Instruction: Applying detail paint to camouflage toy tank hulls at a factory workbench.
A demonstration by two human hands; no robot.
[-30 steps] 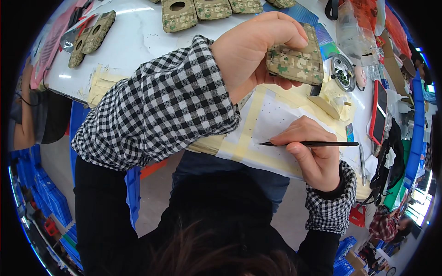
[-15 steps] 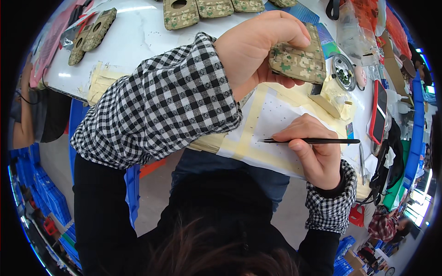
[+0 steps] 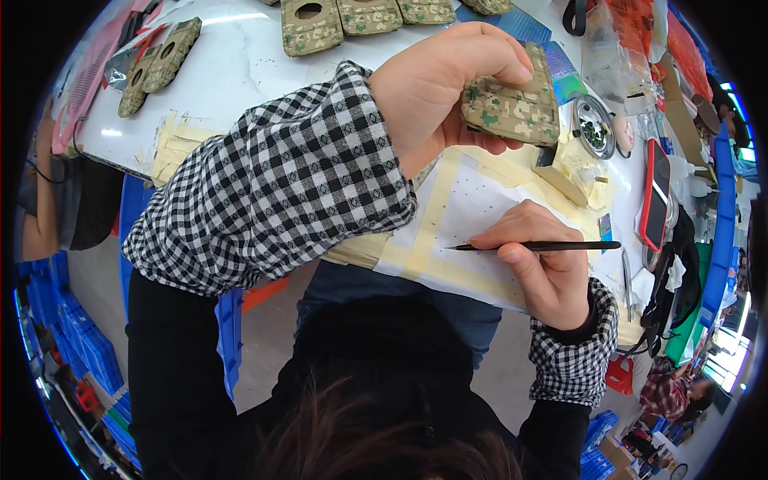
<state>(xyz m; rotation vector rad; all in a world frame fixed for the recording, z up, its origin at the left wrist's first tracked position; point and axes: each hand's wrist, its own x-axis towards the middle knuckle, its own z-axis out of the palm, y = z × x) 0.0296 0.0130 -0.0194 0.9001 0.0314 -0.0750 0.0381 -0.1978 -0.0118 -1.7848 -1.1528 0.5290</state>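
Observation:
My left hand is closed round a camouflage-patterned pouch, raised over the far side of the work area. The thumb lies on the pouch's upper face and fingers curl beneath it. Nearer to me, my right hand pinches black tweezers almost level, their thin tip pointing left. That tip is above or touching a white sheet scattered with tiny dark specks; whether it grips one is too small to tell. Yellowish tape crosses the sheet.
Several similar camouflage pouches lie at the far edge, with more at the far left. To the right are a round tin of dark bits, a tape-wrapped block, a red-cased phone and metal tweezers.
Very little differs. The pouch in my left hand has shifted slightly left, and the tip of the tweezers in my right hand sits a touch lower.

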